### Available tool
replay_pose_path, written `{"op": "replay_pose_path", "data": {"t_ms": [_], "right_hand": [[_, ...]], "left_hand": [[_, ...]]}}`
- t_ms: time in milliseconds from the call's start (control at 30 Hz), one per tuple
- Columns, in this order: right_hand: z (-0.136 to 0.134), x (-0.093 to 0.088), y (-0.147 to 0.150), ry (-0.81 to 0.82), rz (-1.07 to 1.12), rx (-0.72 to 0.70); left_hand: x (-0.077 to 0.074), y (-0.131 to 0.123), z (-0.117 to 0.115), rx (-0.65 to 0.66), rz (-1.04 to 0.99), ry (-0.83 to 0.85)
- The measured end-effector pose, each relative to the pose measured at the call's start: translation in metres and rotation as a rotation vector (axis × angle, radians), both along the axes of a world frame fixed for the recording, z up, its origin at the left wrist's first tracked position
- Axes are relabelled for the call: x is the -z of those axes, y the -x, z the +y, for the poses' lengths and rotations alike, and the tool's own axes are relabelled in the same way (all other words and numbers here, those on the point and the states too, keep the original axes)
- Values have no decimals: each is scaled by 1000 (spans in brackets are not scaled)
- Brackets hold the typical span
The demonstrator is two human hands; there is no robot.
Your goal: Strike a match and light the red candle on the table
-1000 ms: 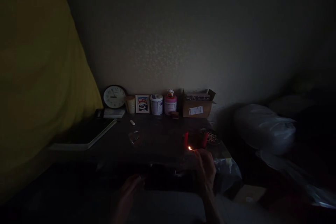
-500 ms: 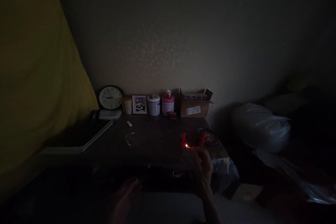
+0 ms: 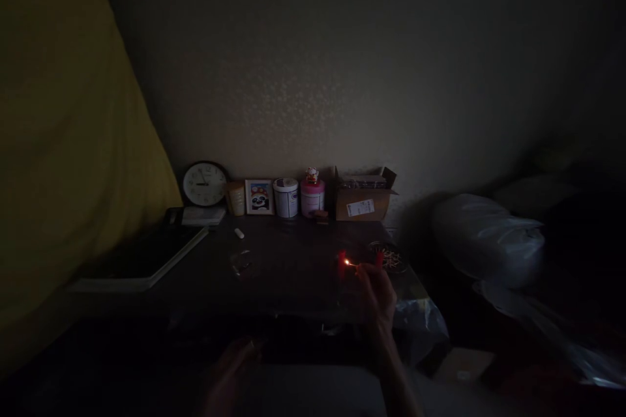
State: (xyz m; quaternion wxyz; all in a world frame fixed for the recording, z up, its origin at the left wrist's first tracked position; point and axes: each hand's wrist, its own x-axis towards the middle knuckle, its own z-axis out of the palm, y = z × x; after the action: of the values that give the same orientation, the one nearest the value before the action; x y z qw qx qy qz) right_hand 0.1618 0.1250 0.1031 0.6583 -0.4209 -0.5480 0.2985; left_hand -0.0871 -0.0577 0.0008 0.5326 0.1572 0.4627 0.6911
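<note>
My right hand (image 3: 376,290) pinches a burning match (image 3: 353,265) over the right part of the table. Its small flame is beside the upper part of a red candle (image 3: 341,266), seeming close to it; contact cannot be made out. Just behind my fingers stands a second red candle (image 3: 379,257), partly covered by the hand. A round dish of matchsticks (image 3: 391,258) lies to its right. Low in the dark, in front of the table, my left hand (image 3: 232,365) is dim and blurred, its fingers closed around something I cannot make out.
Along the wall stand a clock (image 3: 205,184), a cup (image 3: 237,201), a panda picture (image 3: 259,197), two canisters (image 3: 286,199) and an opened cardboard box (image 3: 362,203). A large dark book (image 3: 147,257) lies left. Plastic sheeting (image 3: 420,316) hangs off the table's right corner.
My right hand has risen slightly, bringing the match flame from low beside the left candle up toward its top. My left hand has dropped a little and is more blurred.
</note>
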Motion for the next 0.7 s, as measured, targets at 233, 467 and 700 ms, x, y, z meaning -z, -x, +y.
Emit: {"op": "replay_pose_path", "data": {"t_ms": [233,467,700], "right_hand": [[13,-3,2,1,41,-27],[22,-12,7,9,66,-30],[31,-12,12,31,66,-32]], "left_hand": [[-11,-7,12,-2,-54,40],[-21,-13,16,20,-14,80],[-8,-10,21,-29,-14,99]]}}
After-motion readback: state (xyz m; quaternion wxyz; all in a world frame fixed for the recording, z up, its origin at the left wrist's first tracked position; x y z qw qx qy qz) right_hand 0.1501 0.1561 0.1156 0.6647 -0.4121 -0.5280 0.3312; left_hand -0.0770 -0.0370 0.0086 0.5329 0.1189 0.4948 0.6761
